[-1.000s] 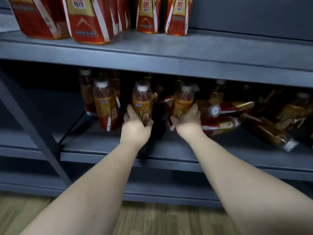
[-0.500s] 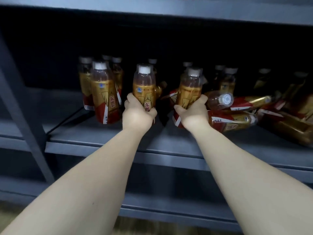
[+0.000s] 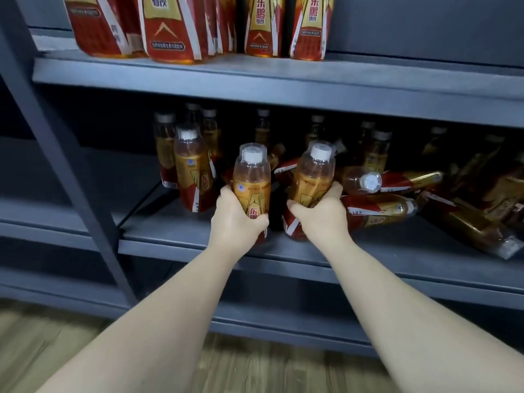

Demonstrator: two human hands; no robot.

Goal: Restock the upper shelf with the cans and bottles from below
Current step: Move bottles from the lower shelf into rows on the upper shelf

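- Upper shelf [image 3: 397, 80]: a flat, matte grey board across twelve o'clock with a straight front edge. Its surface lies bare from the middle toward two o'clock. Standing bottles [image 3: 175, 32] with glossy red-and-gold labels fill it toward eleven o'clock.
- Lower shelf [image 3: 184, 236]: the same grey board, dim beneath the upper one, with a bare strip along its front edge.
- Fallen bottles [image 3: 391, 207]: heaped on their sides on the lower shelf, at three o'clock from the hands.
- Upright bottles [image 3: 192, 171]: clustered at ten o'clock from the hands.
- Left hand [image 3: 235, 222]: fingers and thumb wrap the lower body of the left bottle [image 3: 251, 177], clear-necked, white-capped and upright.
- Right hand [image 3: 320, 219]: curled round the right bottle [image 3: 313, 171], which leans toward one o'clock, just beside the left bottle.
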